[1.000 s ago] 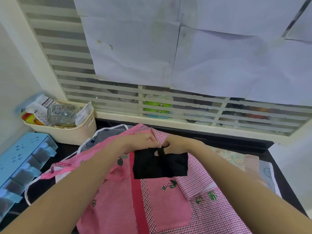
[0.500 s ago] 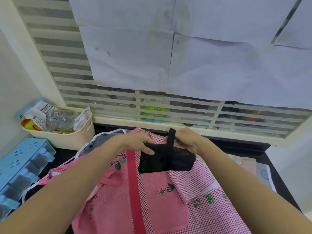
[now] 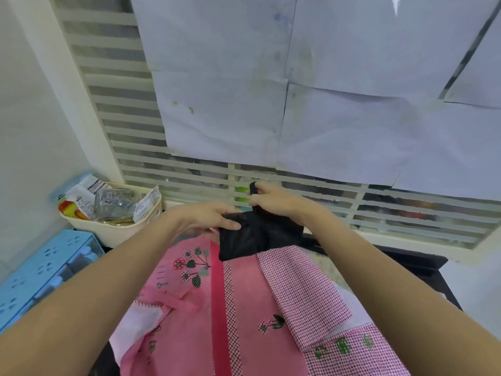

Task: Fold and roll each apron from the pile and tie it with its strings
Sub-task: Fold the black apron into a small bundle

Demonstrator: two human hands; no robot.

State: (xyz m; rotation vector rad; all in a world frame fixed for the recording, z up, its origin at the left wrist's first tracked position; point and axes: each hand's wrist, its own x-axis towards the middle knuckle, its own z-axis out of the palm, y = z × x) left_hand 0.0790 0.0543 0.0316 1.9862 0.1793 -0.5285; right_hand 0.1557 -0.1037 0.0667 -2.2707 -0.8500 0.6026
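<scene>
**Black apron bundle being held above the pink pile**

The left hand is gripping the left end of a folded black apron bundle, its thumb lying across the top of the fabric and its fingers curled underneath. The right hand is pinching a black string between thumb and fingers, holding it up from the bundle's top edge so that a short end is poking out above the knuckles. The bundle is hanging between the two hands, lifted over the far end of the desk and close to the slatted window grille.

Below the bundle, a pink embroidered apron is lying spread out, with a red ribbon stripe running down its middle. A pink checked apron is lying partly folded beside it on the right, touching and overlapping it.

At the left, a cream basket is sitting against the wall, holding crumpled packets and clear wrappers. Just in front of it, a light-blue plastic organiser is resting on the desk. White paper sheets are covering much of the grille above.
</scene>
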